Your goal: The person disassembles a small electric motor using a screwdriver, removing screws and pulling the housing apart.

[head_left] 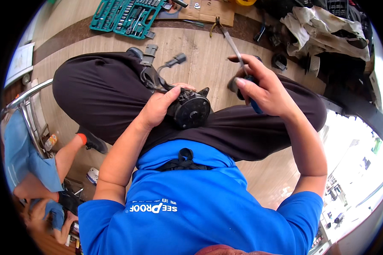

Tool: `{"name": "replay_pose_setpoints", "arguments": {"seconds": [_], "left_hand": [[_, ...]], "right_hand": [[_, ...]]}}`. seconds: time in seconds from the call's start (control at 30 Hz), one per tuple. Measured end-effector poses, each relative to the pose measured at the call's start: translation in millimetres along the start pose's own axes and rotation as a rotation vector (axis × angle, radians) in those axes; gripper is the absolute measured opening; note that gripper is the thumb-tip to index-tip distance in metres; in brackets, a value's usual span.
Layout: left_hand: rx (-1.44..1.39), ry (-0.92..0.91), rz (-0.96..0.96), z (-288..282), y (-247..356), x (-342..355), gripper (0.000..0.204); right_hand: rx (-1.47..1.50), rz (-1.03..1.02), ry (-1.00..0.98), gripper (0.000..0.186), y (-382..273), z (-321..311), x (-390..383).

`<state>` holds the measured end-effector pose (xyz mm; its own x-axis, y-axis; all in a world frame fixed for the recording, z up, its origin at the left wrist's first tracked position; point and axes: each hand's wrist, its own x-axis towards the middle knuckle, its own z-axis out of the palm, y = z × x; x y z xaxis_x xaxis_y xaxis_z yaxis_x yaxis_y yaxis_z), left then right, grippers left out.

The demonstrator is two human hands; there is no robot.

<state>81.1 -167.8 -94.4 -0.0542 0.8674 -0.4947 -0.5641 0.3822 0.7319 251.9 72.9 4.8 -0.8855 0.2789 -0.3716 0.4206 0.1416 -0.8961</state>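
My left hand (161,104) is closed around a black round motor-like part (192,111) low between my thighs. Wires run up from this part to a grey plug connector (149,55) and a dark plug connector (175,60). In my right hand (266,91), above my right thigh, is a screwdriver (235,49) with a blue handle. Its long metal shaft points up and away, apart from the round part. Beyond the shaft's tip, on the floor, lie pliers (217,24) with yellowish handles.
A green tool case (110,20) with sockets lies opened at the far left. Beside it is a wooden board (217,12) with small metal pieces. Pale cloth (304,27) and dark parts are heaped at the far right. Another person (34,157) sits at my left, near a metal-framed chair (30,95).
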Motion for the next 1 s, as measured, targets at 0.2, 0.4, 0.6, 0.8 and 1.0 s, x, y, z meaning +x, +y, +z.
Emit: {"name": "replay_pose_setpoints", "arguments": {"seconds": [0.2, 0.4, 0.6, 0.8, 1.0], "left_hand": [[0.064, -0.003, 0.03, 1.8, -2.3, 4.6, 0.046], [0.005, 0.079, -0.033, 4.8, -5.3, 3.5, 0.05], [-0.011, 0.12, -0.011, 5.1, -5.9, 6.0, 0.049], [-0.015, 0.141, 0.03, 5.7, -9.2, 6.4, 0.05], [0.019, 0.16, 0.041, 3.1, -11.1, 5.2, 0.051]], "right_hand": [[-0.386, -0.288, -0.045, 0.026, 5.6, 18.0, 16.9], [-0.165, -0.029, -0.344, 0.039, 3.2, 33.6, 9.6], [-0.401, 0.046, -0.406, 0.024, 8.5, 41.6, 13.3], [-0.352, 0.067, -0.357, 0.02, 7.1, 49.6, 22.2], [-0.295, -0.013, -0.365, 0.026, 16.3, 52.5, 30.3]]}}
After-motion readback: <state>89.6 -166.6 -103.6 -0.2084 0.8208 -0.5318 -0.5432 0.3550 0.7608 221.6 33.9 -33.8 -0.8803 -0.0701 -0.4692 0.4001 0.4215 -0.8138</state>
